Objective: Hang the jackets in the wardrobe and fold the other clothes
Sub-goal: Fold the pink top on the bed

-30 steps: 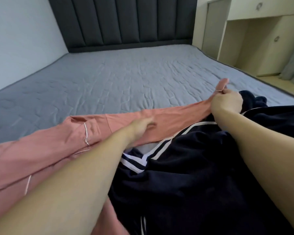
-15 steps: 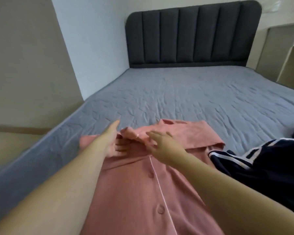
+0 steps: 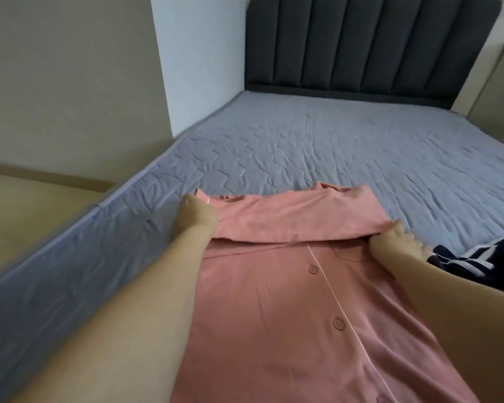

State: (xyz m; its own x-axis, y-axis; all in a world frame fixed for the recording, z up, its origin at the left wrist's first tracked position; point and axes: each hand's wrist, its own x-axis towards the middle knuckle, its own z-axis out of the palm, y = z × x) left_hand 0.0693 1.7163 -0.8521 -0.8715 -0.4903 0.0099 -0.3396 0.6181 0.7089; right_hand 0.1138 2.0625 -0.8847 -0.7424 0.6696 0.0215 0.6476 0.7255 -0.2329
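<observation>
We have the pink shirt [image 3: 288,286] lying button-side up on the grey mattress [image 3: 317,146], close to the mattress's left edge, which drops to the floor just beside our left arm. Ahead, the quilted surface runs bare to the dark headboard [image 3: 361,42], so there is wide room in front; on the right, a navy striped garment [image 3: 474,257] lies just beside the shirt's right side.

Half a second ago both our hands met at the middle of the collar; now they sit apart at the two ends of a band folded across the top of the shirt, and that band lies flatter and wider than before.

Our left hand [image 3: 194,216] has its fingers curled at the left end of the fold, seemingly gripping the cloth. Our right hand [image 3: 396,239] grips the right end, fingers curled over the folded edge. The fold spans between the two hands, and the buttoned front with its white piping stretches from there back towards us between our forearms.
</observation>
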